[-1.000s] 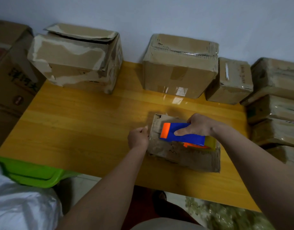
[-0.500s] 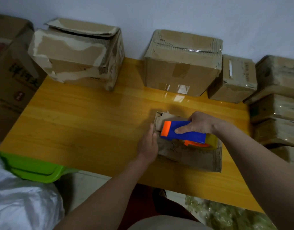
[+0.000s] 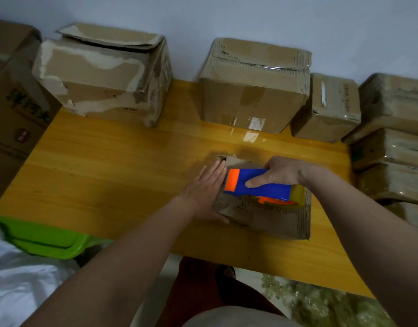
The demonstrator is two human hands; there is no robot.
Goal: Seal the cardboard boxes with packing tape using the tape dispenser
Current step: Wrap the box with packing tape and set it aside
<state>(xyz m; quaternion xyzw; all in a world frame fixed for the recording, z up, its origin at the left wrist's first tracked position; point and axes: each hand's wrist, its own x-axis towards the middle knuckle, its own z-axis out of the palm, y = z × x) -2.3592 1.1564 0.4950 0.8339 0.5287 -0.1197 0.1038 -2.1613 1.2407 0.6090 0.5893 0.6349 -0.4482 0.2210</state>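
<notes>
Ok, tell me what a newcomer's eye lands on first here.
First, the blue and orange tape dispenser, gripped by the right hand on top of the small cardboard box near the front of the yellow table. The left hand lies flat against that box's left side. Bigger worn boxes line the wall behind.

a: the table point(image 3: 123, 175)? glossy yellow wood grain.
b: and the box point(image 3: 262, 218) at centre right is matt, rough cardboard; the tape dispenser point(image 3: 257, 185) is smooth blue and orange plastic.
</notes>
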